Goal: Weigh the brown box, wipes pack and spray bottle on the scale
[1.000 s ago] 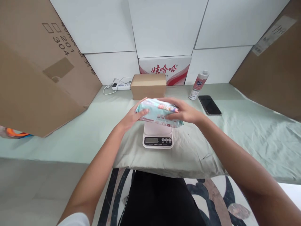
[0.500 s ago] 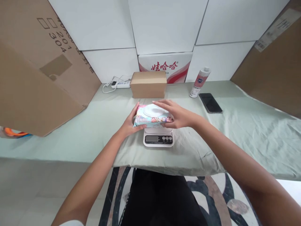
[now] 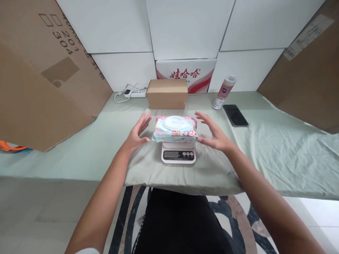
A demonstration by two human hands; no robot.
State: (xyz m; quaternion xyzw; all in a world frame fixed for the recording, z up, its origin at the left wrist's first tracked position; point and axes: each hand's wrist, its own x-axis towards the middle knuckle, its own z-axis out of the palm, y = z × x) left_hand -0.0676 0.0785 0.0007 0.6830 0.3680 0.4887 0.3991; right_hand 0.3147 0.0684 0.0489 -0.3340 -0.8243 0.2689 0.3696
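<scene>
From here, the pack lies on the scale near the front edge of the table, lengthwise along it, between the left hand, spread just clear, and the right hand, spread too but nearer, thumb maybe touching

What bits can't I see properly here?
In the head view:
White plastic scale: top mostly hidden by the pale blue plastic pack with a white oval lid.
Scale's grey screen: any digits too small to read.
Orange and blue curved thing: cut off by left edge, partly behind large brown cardboard panel.
White and red cardboard carton: lower left hidden by the small brown cardboard box.
</scene>
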